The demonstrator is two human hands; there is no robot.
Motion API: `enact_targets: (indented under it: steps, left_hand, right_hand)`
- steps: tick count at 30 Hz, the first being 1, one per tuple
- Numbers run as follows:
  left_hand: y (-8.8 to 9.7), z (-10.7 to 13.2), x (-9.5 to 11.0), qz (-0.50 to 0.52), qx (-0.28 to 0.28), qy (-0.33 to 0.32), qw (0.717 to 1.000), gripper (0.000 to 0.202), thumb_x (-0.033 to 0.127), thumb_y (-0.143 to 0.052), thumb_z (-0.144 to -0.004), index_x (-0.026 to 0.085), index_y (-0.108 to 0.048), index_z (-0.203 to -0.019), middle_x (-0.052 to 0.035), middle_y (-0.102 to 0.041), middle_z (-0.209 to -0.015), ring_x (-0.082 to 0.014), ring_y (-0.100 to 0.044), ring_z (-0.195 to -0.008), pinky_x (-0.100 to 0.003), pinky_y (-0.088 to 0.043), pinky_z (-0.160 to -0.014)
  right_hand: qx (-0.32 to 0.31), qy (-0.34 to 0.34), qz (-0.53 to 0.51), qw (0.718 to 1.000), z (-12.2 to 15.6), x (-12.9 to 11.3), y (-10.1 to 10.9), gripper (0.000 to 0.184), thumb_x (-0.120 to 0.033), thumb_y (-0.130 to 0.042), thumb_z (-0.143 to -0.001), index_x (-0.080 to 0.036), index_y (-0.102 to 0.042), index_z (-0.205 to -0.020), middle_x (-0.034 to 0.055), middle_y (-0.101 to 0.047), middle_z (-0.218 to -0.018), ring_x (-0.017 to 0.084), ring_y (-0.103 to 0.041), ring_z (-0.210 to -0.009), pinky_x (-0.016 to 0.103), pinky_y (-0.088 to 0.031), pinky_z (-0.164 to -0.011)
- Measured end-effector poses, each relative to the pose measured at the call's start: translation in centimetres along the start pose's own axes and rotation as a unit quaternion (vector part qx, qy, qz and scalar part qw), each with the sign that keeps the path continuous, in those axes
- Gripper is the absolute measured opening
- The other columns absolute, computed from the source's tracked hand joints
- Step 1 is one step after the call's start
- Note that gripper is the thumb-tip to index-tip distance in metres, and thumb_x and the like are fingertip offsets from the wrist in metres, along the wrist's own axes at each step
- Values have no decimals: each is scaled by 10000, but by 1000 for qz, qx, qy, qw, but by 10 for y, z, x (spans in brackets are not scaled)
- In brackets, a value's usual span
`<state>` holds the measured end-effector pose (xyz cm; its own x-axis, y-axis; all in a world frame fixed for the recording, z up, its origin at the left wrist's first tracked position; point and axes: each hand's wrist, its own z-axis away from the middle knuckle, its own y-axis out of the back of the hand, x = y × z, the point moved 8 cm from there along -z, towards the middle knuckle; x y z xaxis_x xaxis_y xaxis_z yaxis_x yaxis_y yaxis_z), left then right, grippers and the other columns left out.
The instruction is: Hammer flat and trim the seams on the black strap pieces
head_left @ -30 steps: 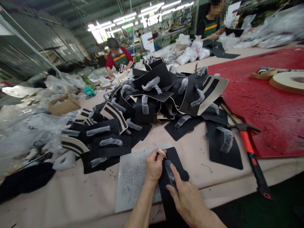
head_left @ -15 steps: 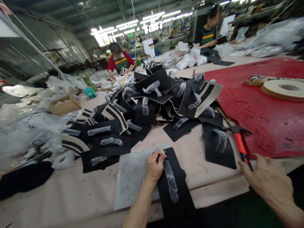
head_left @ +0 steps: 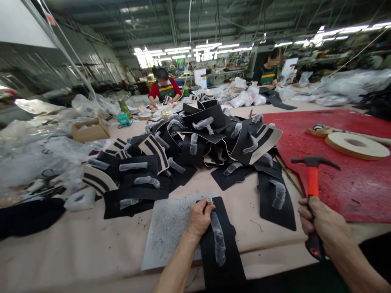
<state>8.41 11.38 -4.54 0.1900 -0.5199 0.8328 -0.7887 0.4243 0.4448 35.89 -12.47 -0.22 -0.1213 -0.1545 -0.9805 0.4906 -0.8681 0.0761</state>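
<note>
The left hand (head_left: 199,219) sits at six o'clock of the view. Its fingers are pinched together around a small pale punch (head_left: 209,200), held upright on a black cut piece (head_left: 235,268). That piece lies partly on a grey plate (head_left: 166,232) by the near edge of the table (head_left: 76,252) and carries a clear plastic strip (head_left: 218,244).

At four o'clock the right hand (head_left: 322,224) is clenched on the handle of a red-handled hammer (head_left: 312,181), head up, seen against the red mat (head_left: 351,183).

At twelve o'clock from the punch lies a heap of black pieces (head_left: 189,138). A cardboard box (head_left: 91,131) stands open at ten o'clock; what is in it cannot be made out. Filled clear bags (head_left: 246,97) lie at one o'clock.
</note>
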Motion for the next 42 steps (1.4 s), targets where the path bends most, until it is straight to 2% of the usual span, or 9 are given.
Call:
enact_targets:
  steps: [4,8,13,19,25,29,31,35,42]
  left_hand:
    - [-1,0,-2,-2,-3,-1,1000,116,148,-571,-872,185,-677,-842,-18,-714,-798,-156,-664,-740,-239,-481,-735]
    - [-2,1,-3,-11,-11,-5,1000,109,154,-565,-872,188,-663,-838,-14,-697,-775,-155,-651,-728,-241,-473,-721]
    - [-2,1,-2,-19,-9,-12,1000,108,147,-562,-867,191,-654,-832,-9,-690,-772,-149,-639,-710,-244,-472,-715]
    - [-2,2,-3,-14,-5,-16,1000,122,167,-550,-886,197,-666,-861,-22,-702,-803,-156,-649,-738,-252,-482,-735]
    - [-2,2,-2,-40,-3,-17,999,110,159,-562,-866,192,-658,-824,-9,-686,-740,-149,-634,-674,-244,-471,-674]
    - [-1,2,0,-30,-1,-23,999,123,169,-552,-884,192,-666,-845,-22,-702,-789,-153,-651,-722,-250,-486,-726]
    - [-2,2,-1,-33,-3,-22,999,126,167,-549,-882,191,-669,-850,-26,-701,-788,-157,-651,-725,-255,-490,-731]
    - [-4,2,-3,-47,-13,-16,999,128,163,-553,-869,194,-676,-851,-27,-697,-762,-165,-647,-700,-262,-488,-690]
    - [-3,3,-1,-59,-4,-26,998,127,163,-561,-867,196,-681,-841,-35,-706,-774,-169,-655,-709,-268,-491,-702]
  right_hand:
    - [-47,134,156,977,47,-45,-48,387,-622,-460,-897,-239,-512,-916,-45,-498,-613,125,-485,-445,260,-381,-430]
    - [-165,261,373,875,78,-52,-102,359,-543,-368,-942,-235,-513,-826,-28,-483,-528,158,-486,-444,292,-313,-469]
    - [-232,272,530,769,85,-31,-126,288,-429,-338,-978,-233,-526,-885,20,-614,-605,204,-595,-502,300,-269,-501]
    - [-170,376,430,803,99,-54,-121,346,-455,-259,-1017,-242,-431,-806,-34,-522,-525,149,-531,-432,268,-297,-461]
    - [-205,396,497,744,104,-52,-126,317,-447,-365,-999,-235,-495,-803,-34,-553,-505,160,-541,-387,287,-256,-432]
    - [-119,434,384,806,108,-87,-113,320,-449,-321,-1008,-230,-482,-840,-41,-505,-519,139,-498,-398,260,-319,-434]
    - [-124,426,376,813,106,-80,-112,327,-447,-316,-1006,-232,-480,-821,-34,-508,-515,141,-501,-401,257,-327,-437]
    - [-226,338,507,760,93,-37,-118,321,-453,-378,-977,-243,-496,-766,-19,-538,-496,172,-531,-398,290,-265,-443]
    - [-200,340,462,795,96,-40,-116,319,-437,-316,-1002,-235,-484,-821,1,-580,-574,168,-566,-478,278,-324,-489]
